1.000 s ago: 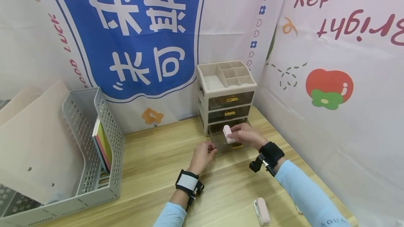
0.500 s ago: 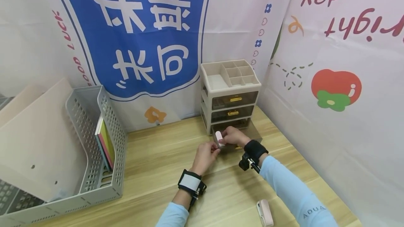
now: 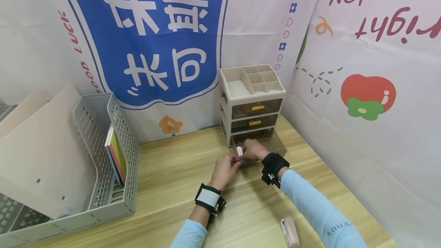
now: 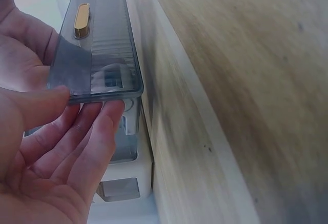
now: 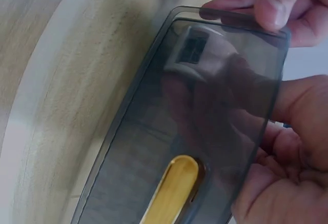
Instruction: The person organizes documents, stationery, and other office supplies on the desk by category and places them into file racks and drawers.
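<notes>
In the head view the bottom smoky clear drawer (image 3: pixel 276 146) of a small white drawer unit (image 3: pixel 253 97) is pulled out. My right hand (image 3: pixel 254 150) reaches into it and holds a pink stapler (image 3: pixel 239 150) near its left end. Through the drawer front in the right wrist view, that stapler (image 5: pixel 212 49) and curled fingers show dimly. My left hand (image 4: pixel 56 152) pinches the drawer's left corner, thumb on the front and fingers against the side. A second pink stapler (image 3: pixel 290 231) lies on the table near my right forearm.
Two upper drawers with gold handles are closed, below an organiser top with compartments. A grey perforated file rack (image 3: pixel 115 198) with folders and thin colourful booklets (image 3: pixel 115 156) stands left. Printed cloth (image 3: pixel 255 18) hangs behind and along the right side.
My right hand has moved left and down into the drawer with the stapler. My left hand stays at the drawer's corner. The head view has shifted slightly.
</notes>
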The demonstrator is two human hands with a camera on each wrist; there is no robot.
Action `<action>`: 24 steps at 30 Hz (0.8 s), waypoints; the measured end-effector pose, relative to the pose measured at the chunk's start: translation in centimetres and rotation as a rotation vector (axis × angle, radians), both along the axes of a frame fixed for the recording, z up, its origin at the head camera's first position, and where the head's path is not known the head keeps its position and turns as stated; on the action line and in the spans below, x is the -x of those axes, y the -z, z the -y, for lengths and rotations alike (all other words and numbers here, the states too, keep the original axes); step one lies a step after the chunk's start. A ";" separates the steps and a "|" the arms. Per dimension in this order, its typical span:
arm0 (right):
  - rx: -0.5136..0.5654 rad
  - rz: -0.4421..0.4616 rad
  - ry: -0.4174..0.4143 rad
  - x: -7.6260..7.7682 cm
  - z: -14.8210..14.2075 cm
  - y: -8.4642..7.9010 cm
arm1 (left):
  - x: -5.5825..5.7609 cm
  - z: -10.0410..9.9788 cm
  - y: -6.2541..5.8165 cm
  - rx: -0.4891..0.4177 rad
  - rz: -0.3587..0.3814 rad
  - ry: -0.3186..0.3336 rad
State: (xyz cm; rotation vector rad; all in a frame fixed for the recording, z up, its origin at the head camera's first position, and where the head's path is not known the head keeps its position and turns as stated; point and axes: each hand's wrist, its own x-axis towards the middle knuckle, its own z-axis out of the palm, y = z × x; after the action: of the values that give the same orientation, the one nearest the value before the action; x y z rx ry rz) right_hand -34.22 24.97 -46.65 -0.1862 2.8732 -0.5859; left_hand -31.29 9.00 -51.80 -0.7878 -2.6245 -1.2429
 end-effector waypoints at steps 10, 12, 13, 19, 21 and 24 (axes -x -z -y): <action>0.243 -0.159 0.057 -3.4 -2.1 -1.6 | 0.1 0.0 0.0 0.017 -0.005 0.007; 0.281 -0.224 0.059 -4.9 -2.8 -2.1 | 0.2 0.1 -0.1 0.020 -0.016 0.009; 0.288 -0.250 0.056 -5.7 -3.2 -2.3 | 0.2 0.1 -0.2 0.020 -0.017 0.012; 0.360 -0.189 0.081 -11.3 -5.8 -2.4 | 0.2 0.1 -0.3 0.024 0.003 0.014; 0.377 -0.147 0.105 -13.3 -6.4 -2.2 | 0.1 0.0 -0.3 0.024 0.010 0.014; 0.383 -0.106 0.140 -16.2 -7.1 -1.7 | 0.1 -0.1 -0.3 0.027 0.011 0.011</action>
State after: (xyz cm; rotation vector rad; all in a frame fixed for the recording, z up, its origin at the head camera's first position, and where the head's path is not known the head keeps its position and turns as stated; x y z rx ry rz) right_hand -18.05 32.07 -44.93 -0.0743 2.8598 -1.1853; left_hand -31.35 9.07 -51.53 -0.8037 -2.6542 -1.2211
